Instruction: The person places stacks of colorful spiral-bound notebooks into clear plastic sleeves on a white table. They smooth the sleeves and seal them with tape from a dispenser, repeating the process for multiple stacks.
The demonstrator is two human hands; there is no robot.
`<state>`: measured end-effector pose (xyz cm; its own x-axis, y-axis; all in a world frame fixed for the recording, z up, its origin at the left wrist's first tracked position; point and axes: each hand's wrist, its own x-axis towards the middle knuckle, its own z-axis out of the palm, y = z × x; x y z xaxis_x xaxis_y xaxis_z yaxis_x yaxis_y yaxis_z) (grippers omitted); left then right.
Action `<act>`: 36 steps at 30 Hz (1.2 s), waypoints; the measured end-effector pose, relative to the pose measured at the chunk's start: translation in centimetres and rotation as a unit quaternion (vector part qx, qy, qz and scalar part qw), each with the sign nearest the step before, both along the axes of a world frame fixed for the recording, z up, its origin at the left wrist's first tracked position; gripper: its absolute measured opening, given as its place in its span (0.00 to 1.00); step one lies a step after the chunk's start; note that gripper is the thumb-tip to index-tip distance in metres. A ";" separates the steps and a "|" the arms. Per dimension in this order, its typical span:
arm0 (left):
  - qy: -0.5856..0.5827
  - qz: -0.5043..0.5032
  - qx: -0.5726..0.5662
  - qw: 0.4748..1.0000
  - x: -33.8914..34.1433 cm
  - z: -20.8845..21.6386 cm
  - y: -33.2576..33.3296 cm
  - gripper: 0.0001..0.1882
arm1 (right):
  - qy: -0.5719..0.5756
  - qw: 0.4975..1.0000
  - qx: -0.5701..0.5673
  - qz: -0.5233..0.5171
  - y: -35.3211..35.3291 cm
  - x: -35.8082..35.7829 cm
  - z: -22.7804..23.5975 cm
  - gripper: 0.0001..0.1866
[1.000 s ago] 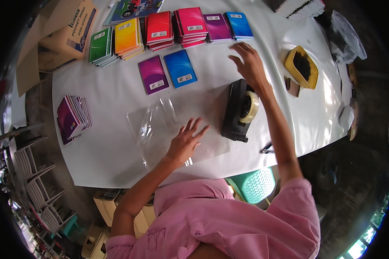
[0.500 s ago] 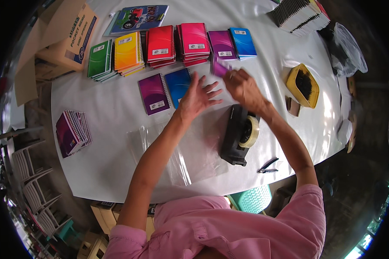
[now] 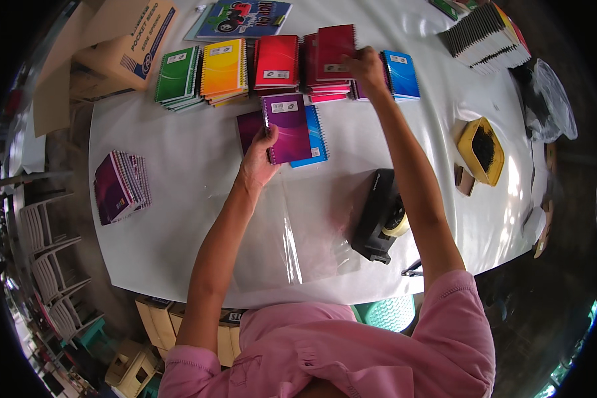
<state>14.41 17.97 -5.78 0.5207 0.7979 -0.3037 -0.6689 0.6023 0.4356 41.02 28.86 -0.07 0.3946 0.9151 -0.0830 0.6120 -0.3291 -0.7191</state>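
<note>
In my left hand [image 3: 259,161] is a purple spiral notebook [image 3: 289,132], pinched along its left edge with the thumb on top. It overlaps a darker purple notebook [image 3: 249,127] and a blue notebook [image 3: 318,136] lying on the table. My right hand [image 3: 368,68] reaches to the back row and grips a dark red notebook [image 3: 335,48] by its right side, over the pink notebook stack [image 3: 328,91]. My right fingers partly hide a purple notebook [image 3: 358,91] in that row. Left of the pink stack stands a red notebook stack [image 3: 276,60].
The row also has green [image 3: 176,73], yellow [image 3: 223,69] and blue notebooks [image 3: 400,73]. A black tape dispenser [image 3: 376,215] stands near my right forearm, beside clear plastic sheets [image 3: 292,232]. Purple notebooks [image 3: 116,186] lie left; a yellow container [image 3: 482,151] sits right.
My left hand, earlier open and bare, now holds a purple notebook. My right hand, which held a purple notebook, has moved up to the row and grips a dark red one.
</note>
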 end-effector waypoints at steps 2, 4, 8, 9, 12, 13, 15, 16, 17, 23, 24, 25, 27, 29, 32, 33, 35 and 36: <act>-0.007 0.018 0.006 1.000 -0.5 0.3 0.2 0.24 | 0.122 0.992 0.043 -0.003 -1.2 -0.3 -0.1 0.24; -0.033 0.018 0.020 0.999 -0.8 0.1 0.4 0.29 | 0.150 0.982 0.111 0.000 -3.2 -2.0 0.0 0.21; -0.035 0.016 0.035 0.999 -0.7 0.0 0.5 0.34 | 0.101 0.989 0.106 -0.003 -2.1 1.0 -3.4 0.21; -0.042 0.015 0.036 0.998 -0.7 -0.1 0.6 0.34 | 0.123 0.987 0.103 0.008 -1.5 2.4 -4.1 0.21; -0.063 0.006 0.019 0.998 -0.4 -0.3 0.6 0.34 | -0.077 0.991 0.104 -0.021 -0.3 6.0 -5.4 0.20; -0.061 0.018 0.003 0.998 -1.2 0.0 0.5 0.34 | -0.179 0.978 0.103 -0.028 0.0 4.5 -4.6 0.20; -0.069 0.038 -0.019 0.997 -2.7 0.0 0.5 0.34 | -0.035 0.993 0.115 0.019 -1.0 1.3 -0.9 0.14; -0.080 0.044 -0.026 0.995 -3.5 -0.3 0.5 0.34 | 0.160 0.977 0.116 0.080 -2.6 -0.6 1.6 0.12; -0.094 0.041 -0.032 0.994 -3.7 -0.5 0.6 0.34 | 0.345 0.923 0.111 0.129 -4.4 -2.0 2.9 0.10; -0.061 0.098 0.003 0.993 -3.2 0.5 1.0 0.26 | -0.057 0.976 0.152 0.144 -7.1 -11.8 -1.3 0.19; -0.054 0.095 0.003 0.994 -3.7 0.6 1.1 0.25 | -0.150 0.957 0.219 0.121 -5.9 -12.4 -1.5 0.20; -0.046 0.089 0.003 0.995 -4.7 0.6 1.2 0.24 | -0.195 0.959 0.189 0.077 -4.6 -12.9 -1.6 0.20; -0.033 0.094 -0.009 0.995 -6.3 0.4 1.2 0.23 | -0.281 0.952 0.125 -0.008 -1.9 -13.7 -1.8 0.21; -0.026 0.112 -0.029 0.993 -7.5 0.0 1.3 0.23 | -0.320 0.936 0.143 -0.040 -0.5 -13.6 -2.5 0.20; -0.039 0.116 -0.029 0.992 -9.5 -1.0 1.0 0.25 | -0.179 0.973 0.145 0.005 0.3 -12.7 -1.1 0.17; -0.043 0.111 -0.032 0.992 -10.0 -1.1 0.9 0.26 | -0.099 0.985 0.140 0.031 0.5 -11.9 0.6 0.17; -0.049 0.098 -0.042 0.993 -10.7 -0.7 0.5 0.27 | -0.002 0.946 0.169 0.278 0.4 -11.0 5.7 0.15; -0.051 0.089 -0.048 0.994 -11.0 -0.6 0.2 0.28 | 0.046 0.901 0.178 0.394 0.1 -11.1 8.3 0.14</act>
